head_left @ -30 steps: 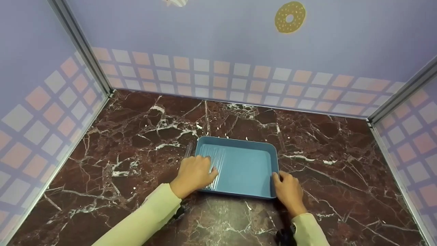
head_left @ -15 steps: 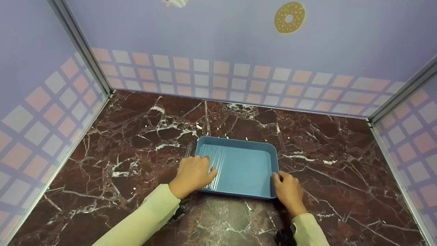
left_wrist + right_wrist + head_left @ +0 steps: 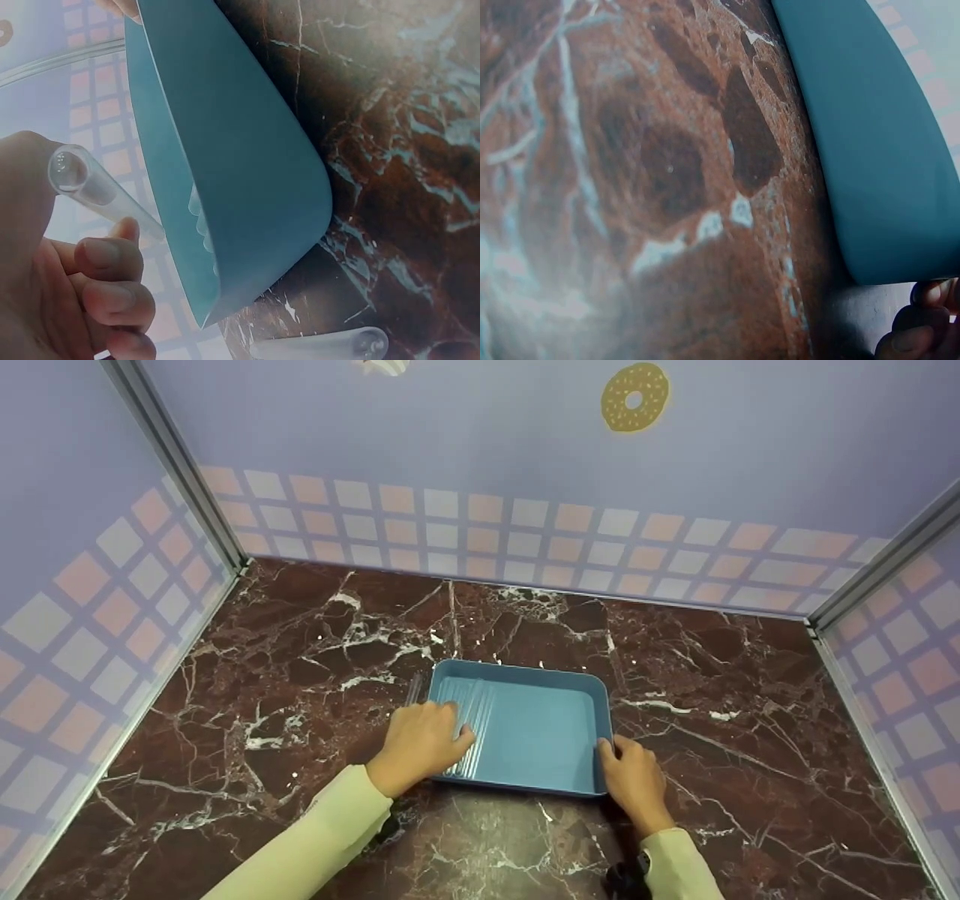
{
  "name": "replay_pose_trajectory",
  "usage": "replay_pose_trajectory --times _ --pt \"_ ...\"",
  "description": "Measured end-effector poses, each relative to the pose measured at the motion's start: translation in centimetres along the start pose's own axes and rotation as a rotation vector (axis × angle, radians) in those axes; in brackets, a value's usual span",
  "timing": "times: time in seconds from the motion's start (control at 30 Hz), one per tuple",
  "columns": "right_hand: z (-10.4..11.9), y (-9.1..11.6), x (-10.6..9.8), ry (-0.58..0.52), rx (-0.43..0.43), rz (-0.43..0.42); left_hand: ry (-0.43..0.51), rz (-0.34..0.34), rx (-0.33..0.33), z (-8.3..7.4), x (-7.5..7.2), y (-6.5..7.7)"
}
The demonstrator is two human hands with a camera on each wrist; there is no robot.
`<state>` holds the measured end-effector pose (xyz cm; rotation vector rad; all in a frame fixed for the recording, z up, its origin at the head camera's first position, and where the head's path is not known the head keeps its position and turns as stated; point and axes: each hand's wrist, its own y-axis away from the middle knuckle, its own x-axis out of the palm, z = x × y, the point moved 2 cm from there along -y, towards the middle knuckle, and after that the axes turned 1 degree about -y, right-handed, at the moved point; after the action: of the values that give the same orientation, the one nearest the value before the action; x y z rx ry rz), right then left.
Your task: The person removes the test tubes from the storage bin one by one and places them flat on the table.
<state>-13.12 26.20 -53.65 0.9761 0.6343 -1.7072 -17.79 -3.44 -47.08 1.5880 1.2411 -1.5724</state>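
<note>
A blue rectangular tray (image 3: 547, 735) rests on the marbled tabletop. Several clear test tubes (image 3: 474, 735) lie side by side at its left end; in the left wrist view their rounded ends peep over the wall. Over that end, my left hand (image 3: 420, 742) pinches a clear test tube (image 3: 105, 191) between thumb and fingers, its open mouth towards the wrist camera. My right hand (image 3: 635, 780) grips the tray's right wall near the front corner, thumb over the rim. Another clear tube (image 3: 322, 345) lies on the tabletop just outside the tray's left side.
The dark red marbled tabletop (image 3: 300, 675) stretches around the tray. Pale purple panels with pink and white squares enclose it at the back (image 3: 480, 532), the left (image 3: 112, 577) and the right (image 3: 922, 675).
My left hand has shifted slightly to the left over the tubes. The right hand and the tray have stayed in place.
</note>
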Motion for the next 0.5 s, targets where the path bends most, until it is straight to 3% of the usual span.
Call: replay_pose_trajectory --times 0.5 --pt "0.01 0.03 0.05 0.003 -0.001 0.009 0.024 -0.011 -0.003 0.65 -0.13 0.19"
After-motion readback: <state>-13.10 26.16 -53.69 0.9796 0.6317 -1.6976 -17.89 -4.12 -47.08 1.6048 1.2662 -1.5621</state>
